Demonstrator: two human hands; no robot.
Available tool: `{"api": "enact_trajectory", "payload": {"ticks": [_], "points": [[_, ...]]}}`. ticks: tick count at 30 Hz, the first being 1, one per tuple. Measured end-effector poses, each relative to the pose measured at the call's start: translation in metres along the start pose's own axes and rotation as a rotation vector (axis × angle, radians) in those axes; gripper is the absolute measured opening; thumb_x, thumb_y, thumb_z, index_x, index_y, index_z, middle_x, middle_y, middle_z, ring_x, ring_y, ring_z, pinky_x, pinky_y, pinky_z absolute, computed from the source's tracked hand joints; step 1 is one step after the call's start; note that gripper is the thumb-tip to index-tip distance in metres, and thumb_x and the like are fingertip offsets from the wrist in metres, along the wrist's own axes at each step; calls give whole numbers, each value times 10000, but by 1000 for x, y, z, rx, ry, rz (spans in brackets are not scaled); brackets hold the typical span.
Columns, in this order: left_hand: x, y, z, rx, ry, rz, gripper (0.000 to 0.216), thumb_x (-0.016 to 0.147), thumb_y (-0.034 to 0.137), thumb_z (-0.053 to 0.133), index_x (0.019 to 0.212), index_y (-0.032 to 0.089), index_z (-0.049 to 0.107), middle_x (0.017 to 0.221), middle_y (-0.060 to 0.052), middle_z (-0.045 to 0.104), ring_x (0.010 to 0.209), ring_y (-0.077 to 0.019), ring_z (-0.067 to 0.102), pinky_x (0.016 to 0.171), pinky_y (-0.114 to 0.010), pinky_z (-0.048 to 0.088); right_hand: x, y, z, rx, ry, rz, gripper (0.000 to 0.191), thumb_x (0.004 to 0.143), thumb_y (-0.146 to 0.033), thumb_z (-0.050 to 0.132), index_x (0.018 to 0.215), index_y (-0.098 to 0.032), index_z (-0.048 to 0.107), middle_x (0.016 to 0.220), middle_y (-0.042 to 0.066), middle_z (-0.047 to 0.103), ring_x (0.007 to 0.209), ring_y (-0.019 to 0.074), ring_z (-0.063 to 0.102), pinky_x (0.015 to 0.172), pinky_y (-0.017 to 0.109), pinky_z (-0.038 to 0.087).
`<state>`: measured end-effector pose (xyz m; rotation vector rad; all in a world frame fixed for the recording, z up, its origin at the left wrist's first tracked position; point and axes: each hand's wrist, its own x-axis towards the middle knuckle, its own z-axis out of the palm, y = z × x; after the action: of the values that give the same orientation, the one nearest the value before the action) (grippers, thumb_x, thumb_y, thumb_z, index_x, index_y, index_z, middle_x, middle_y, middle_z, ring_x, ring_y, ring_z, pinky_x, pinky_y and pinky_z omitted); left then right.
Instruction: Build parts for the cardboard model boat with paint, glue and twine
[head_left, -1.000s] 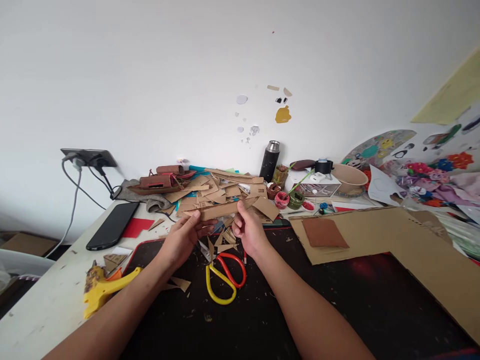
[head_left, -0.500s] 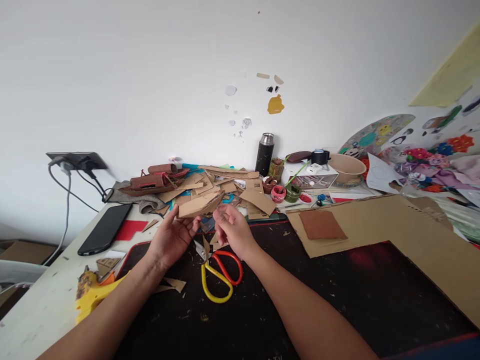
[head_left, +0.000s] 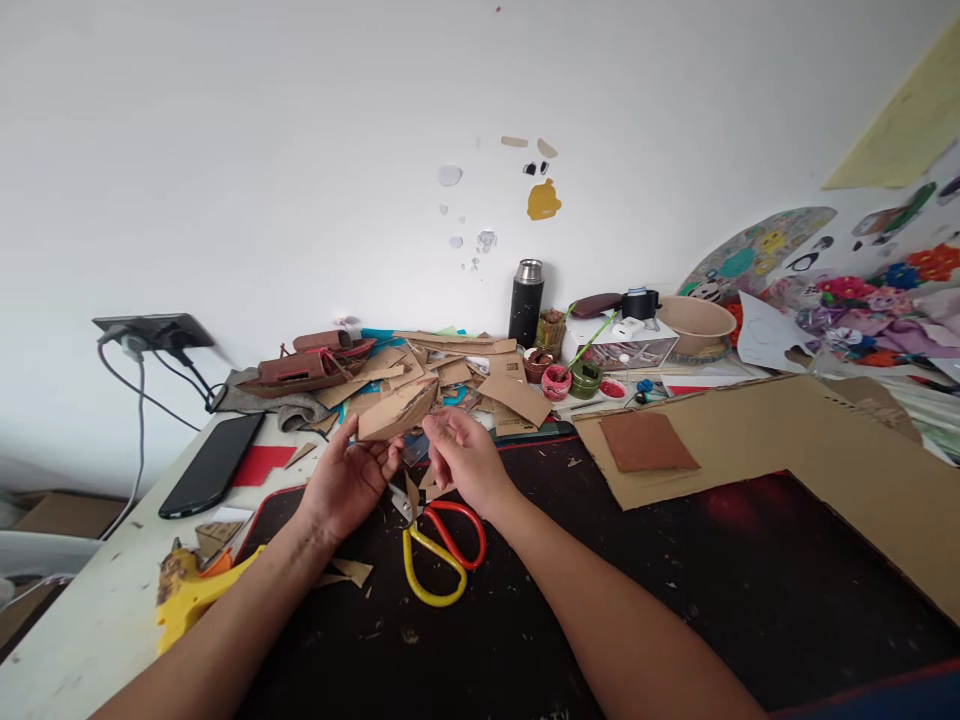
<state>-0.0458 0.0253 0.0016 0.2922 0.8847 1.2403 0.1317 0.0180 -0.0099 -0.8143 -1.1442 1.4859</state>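
Observation:
A folded cardboard piece (head_left: 396, 410), shaped like a small boat hull with ragged brown edges, rests in my left hand (head_left: 351, 482). The thumb presses its near left end while the fingers curl beneath. Close to its right end is my right hand (head_left: 466, 458), thumb and fingers drawn together in a pinch; whatever lies between them is too small to make out. Below both hands, scissors (head_left: 436, 550) with one yellow and one red handle lie on the black mat (head_left: 525, 620). Cardboard offcuts (head_left: 352, 572) lie beside my left forearm.
Behind my hands are piled cardboard scraps (head_left: 450, 374) and a brown model boat (head_left: 300, 370). At left are a black phone (head_left: 212, 466) and a yellow glue gun (head_left: 184, 598). Paint jars (head_left: 556, 382), a black flask (head_left: 526, 310) and a large cardboard sheet (head_left: 727, 445) stand or lie rightward.
The cardboard piece has tilted a little in my left hand, its right end shifting slightly left. My right hand stays beside it, still pinched. The camera view has turned slightly.

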Motion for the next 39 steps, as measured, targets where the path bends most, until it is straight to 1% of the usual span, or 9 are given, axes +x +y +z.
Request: {"api": "enact_trajectory", "payload": {"ticks": [4,8,16,21,25,27,32,36,39], "points": [[4,1,-2,-9,39,110,252,1074,265,528,1120,123,731,871,-100,808,748,-190,781,693,-256,666,4,6,-2,-27,59,1,525,879,-743,716,947,-244,565,464,-114,505,343,109,439,382,229,281],[6,0,-2,8,45,161,205,1068,259,560,1056,151,734,881,-83,808,756,-179,778,701,-252,660,6,8,-4,-7,91,13,560,837,-748,759,977,-261,521,470,-123,517,332,110,433,368,224,254],[7,-2,-3,28,38,265,209,1065,232,583,963,174,755,851,-62,803,724,-166,757,712,-259,647,6,5,-6,16,56,26,592,826,-785,741,970,-246,544,515,-113,538,338,93,448,359,208,265],[10,-2,-8,16,26,262,144,1017,237,680,901,177,740,873,-61,809,756,-177,760,717,-272,643,8,5,-9,-8,79,33,560,851,-773,715,927,-242,551,486,-122,481,345,91,450,362,194,257],[13,-3,-12,-2,-6,270,76,953,246,782,941,177,752,916,-66,821,797,-184,769,747,-283,652,8,7,-9,-13,71,44,551,854,-763,715,901,-237,558,495,-120,469,358,90,450,369,196,281],[14,-5,-15,-5,-47,278,124,887,233,856,923,180,751,910,-59,822,817,-188,775,774,-291,662,7,10,-7,-33,55,39,547,854,-757,721,884,-233,566,491,-114,468,368,95,451,377,204,312],[14,-9,-19,-3,-145,257,286,721,223,990,798,177,718,772,-16,785,783,-194,774,768,-310,683,4,12,-2,-104,11,28,547,833,-749,758,892,-227,605,488,-102,478,370,109,443,391,238,369],[11,-9,-16,28,-127,253,225,775,195,941,909,165,763,918,-54,833,815,-202,783,745,-314,688,3,11,-2,-130,7,34,541,842,-752,753,872,-234,601,479,-94,479,374,116,446,394,244,372],[9,-9,-13,31,-108,258,134,849,151,858,946,160,767,944,-66,836,796,-197,783,732,-307,686,3,11,-2,-133,-11,46,529,864,-745,737,891,-231,616,462,-95,473,367,117,441,394,243,365]]}}
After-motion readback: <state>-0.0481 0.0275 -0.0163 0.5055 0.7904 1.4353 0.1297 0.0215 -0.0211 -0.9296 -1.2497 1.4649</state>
